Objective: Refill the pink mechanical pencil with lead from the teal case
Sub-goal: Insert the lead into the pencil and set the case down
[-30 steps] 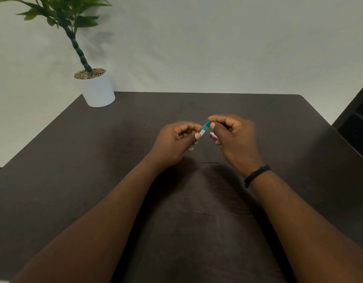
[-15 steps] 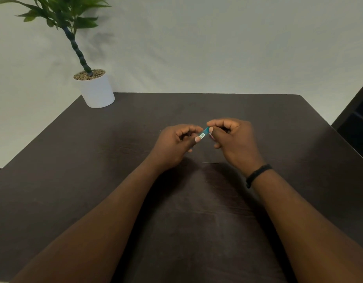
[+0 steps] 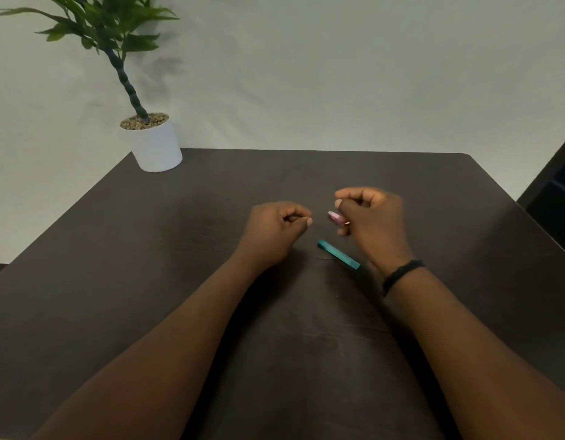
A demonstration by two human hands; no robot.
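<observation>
You have put the teal case (image 3: 338,254) down on the table (image 3: 147,281); your right hand (image 3: 371,219) holds the pink pencil (image 3: 335,217), and your left hand (image 3: 276,227) pinches, maybe a lead.

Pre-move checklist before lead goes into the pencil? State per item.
1. Teal rectangular lead case set down on the dark wooden table, out of both hands: ok.
2. Pink mechanical pencil gripped in right hand: ok.
3. Lead pinched in left hand: cannot tell, too thin to see.
4. Pencil's end open: cannot tell, mostly hidden.
5. White potted plant away from the hands: ok.
</observation>
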